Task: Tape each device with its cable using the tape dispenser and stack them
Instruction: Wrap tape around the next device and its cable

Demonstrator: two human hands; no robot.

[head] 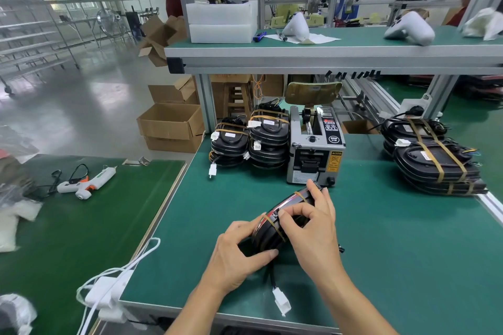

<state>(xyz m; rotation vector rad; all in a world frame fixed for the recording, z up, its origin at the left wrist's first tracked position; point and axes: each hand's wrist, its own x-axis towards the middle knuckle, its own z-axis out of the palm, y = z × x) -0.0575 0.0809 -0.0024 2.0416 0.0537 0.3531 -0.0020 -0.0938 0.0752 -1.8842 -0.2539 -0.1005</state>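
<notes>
In the head view, a black, rounded plastic device [283, 221] banded with strips of tan tape is held tilted on edge over the green bench mat [381, 239], clasped from both sides. The left hand [239, 255] is curled round its near lower end, thumb pressed to the underside. The right hand [313, 228] is wrapped over its upper face, with forefinger and thumb pinched at the rim where a tape strip crosses. Below the grasp, the device's black cable with a white plastic connector [281, 300] trails onto the mat towards the bench edge. Just beyond the held device a grey automatic tape dispenser [315, 152] is seen. Beyond and left of the grasp two stacks of taped black devices [250, 141] are stood; beyond and right, well apart, a larger taped stack [435, 160] is laid. Far left of the grasp, on a separate mat, a white glue gun [87, 181] is lying.
</notes>
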